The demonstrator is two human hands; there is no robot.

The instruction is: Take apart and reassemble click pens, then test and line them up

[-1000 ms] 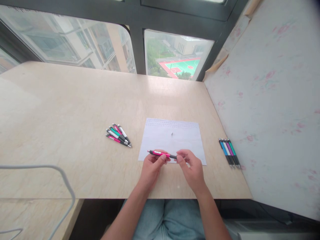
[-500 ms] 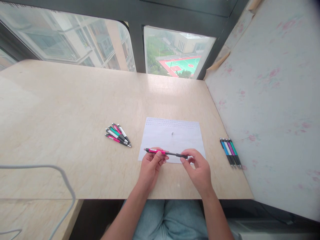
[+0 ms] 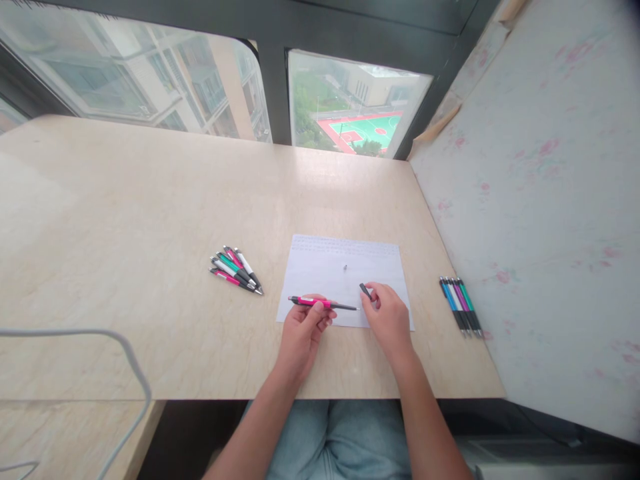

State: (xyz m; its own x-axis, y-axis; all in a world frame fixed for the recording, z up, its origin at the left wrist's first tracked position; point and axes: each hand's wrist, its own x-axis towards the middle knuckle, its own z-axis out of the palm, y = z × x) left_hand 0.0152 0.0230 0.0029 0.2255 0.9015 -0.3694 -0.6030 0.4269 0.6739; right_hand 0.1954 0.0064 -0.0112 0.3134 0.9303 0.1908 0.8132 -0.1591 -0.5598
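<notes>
My left hand (image 3: 306, 328) is closed around the pink barrel of a pen (image 3: 309, 302), held nearly level above the near part of a paper sheet (image 3: 320, 267). The pen's thin dark inner part sticks out to the right with its tip bare. Between the fingertips of my right hand (image 3: 389, 313) is a short black pen grip (image 3: 365, 291), tilted and apart from the pen. Farther up the sheet lies a tiny metal pen tip (image 3: 345, 267). Lines of handwriting run along the sheet's top.
Several pens (image 3: 234, 270) lie fanned out left of the sheet. Another row of pens (image 3: 461, 307) rests at the right beside the flowered wall (image 3: 540, 220). A grey cable (image 3: 125, 353) loops over the table (image 3: 175, 200) at the lower left. Windows stand behind.
My right hand has pulled the black grip off the pen's thin inner part and turned it upward. My left hand with the pen has hardly moved.
</notes>
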